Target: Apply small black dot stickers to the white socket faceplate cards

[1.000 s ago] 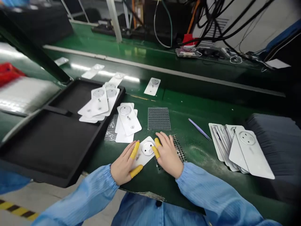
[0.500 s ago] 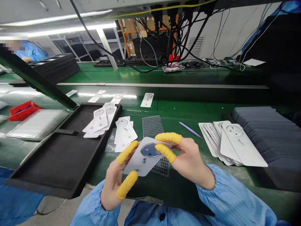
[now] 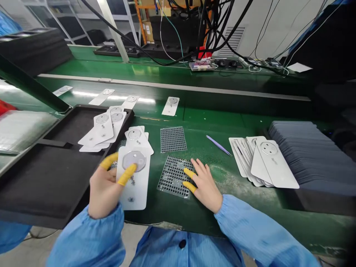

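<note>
Head view: left hand [image 3: 102, 189] holds a white card [image 3: 137, 189] between thumb and fingers, over the surface [image 3: 196, 139] toward its near edge; right hand [image 3: 205, 189], fingers spread, overlaps the dotted sheet's [image 3: 172, 176] right edge

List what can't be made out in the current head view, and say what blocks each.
Head view:
Back of the white card in the left hand: turned away from the camera.
Left index fingertip: hidden behind that card.
Small dark marks on that card: too small to read.
Part of the dotted sheet: covered by fingers of the right hand.
Red object: cut off by the left edge.
</note>
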`<state>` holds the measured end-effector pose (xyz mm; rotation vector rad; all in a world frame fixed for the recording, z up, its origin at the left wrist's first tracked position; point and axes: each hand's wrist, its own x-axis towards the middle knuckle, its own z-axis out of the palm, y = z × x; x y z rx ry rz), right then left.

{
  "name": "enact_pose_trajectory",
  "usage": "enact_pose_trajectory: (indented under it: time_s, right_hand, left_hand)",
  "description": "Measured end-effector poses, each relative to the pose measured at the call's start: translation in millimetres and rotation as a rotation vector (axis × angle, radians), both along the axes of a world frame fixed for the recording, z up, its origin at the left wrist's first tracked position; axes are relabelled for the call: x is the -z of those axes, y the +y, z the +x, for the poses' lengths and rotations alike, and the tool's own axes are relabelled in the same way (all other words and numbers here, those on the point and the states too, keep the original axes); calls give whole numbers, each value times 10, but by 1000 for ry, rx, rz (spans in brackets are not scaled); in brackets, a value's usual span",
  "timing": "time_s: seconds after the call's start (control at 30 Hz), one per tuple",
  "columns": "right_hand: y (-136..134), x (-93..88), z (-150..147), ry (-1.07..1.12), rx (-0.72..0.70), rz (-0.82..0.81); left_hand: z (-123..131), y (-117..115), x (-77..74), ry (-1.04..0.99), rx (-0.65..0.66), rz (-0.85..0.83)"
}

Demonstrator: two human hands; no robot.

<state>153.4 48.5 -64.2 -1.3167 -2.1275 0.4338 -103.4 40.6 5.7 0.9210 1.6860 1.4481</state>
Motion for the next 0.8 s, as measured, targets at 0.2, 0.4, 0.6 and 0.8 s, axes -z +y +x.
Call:
enact_pose_trajectory:
  time_s: [0.2,0.4,0.6,0.8]
  right_hand:
    - [-5,69,160,276,-49,-16]
    - [17,-319,295,249,-115,-13]
    - [-35,-303,227,157,-133,141]
    - [-102,-298,8,109,-266,141]
  left_hand:
    - [-242,68,428,8,337,-195]
    - [370,19,480,-356,697,-281]
    - [746,-55,395,-551,639,-359]
    - [748,-134,437,-527,651,-364]
